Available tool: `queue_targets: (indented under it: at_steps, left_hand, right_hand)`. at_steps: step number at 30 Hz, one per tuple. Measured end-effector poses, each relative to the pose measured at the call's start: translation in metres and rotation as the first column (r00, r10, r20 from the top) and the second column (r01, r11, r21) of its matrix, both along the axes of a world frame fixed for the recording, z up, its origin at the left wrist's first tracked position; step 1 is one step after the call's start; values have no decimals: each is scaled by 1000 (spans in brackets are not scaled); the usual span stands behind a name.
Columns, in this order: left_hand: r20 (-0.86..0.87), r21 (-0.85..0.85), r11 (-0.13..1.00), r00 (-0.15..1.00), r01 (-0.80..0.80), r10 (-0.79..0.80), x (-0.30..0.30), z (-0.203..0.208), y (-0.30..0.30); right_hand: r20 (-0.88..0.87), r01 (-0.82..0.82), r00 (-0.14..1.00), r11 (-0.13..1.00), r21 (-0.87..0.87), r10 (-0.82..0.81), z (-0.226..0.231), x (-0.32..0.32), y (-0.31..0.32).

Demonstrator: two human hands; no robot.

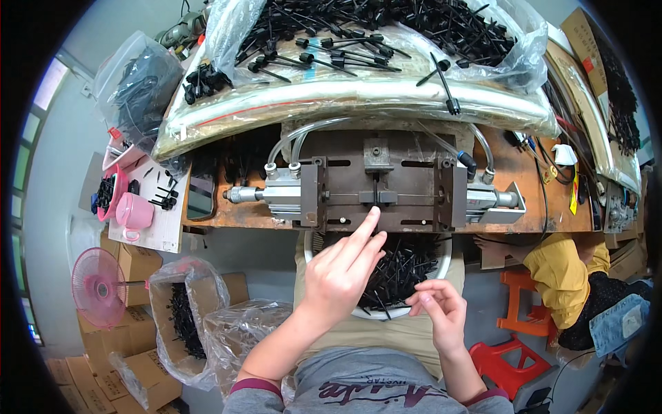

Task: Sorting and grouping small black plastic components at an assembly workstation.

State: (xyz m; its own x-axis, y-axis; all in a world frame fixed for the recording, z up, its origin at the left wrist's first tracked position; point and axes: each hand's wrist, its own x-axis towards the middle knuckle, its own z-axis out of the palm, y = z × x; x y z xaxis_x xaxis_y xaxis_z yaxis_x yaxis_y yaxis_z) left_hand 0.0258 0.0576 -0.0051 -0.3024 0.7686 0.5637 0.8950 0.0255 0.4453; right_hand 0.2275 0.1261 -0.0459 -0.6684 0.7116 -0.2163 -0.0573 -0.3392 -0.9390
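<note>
Right hand (440, 308) near, grip narrow, fingertips pinched, contents too small to tell. Left hand (343, 270) grip wide, index finger touching metal fixture (378, 181) on tabletop (524, 172). White bowl (447, 261) of black pins on lap between. Cardboard boxes, pink fan (98, 285) near left. Clear bags (358, 62) of black pins far. Yellow tag (574, 200) right.

Black plastic pin (376, 188) upright in fixture slot
</note>
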Motion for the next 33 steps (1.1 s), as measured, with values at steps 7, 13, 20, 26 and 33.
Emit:
queue_targets:
  at_steps: [7,13,20,26,33]
  left_hand:
    - [-184,-87,995,982,-47,30,-8,-2,10]
    - [-174,-125,991,984,-47,25,-8,4,13]
    - [-210,-197,978,977,-70,28,-9,5,11]
    - [-191,-188,981,981,-56,19,-8,9,14]
    - [-169,-157,987,986,-39,12,-10,9,13]
  right_hand:
    - [33,-18,999,1000,-14,18,-7,6,-2]
    - [46,-11,999,993,120,6,9,-8,-2]
    - [-59,101,991,379,920,-120,73,-58,66]
    - [-1,46,939,123,991,-343,115,-116,133]
    - [-30,73,972,176,982,-234,120,-124,138]
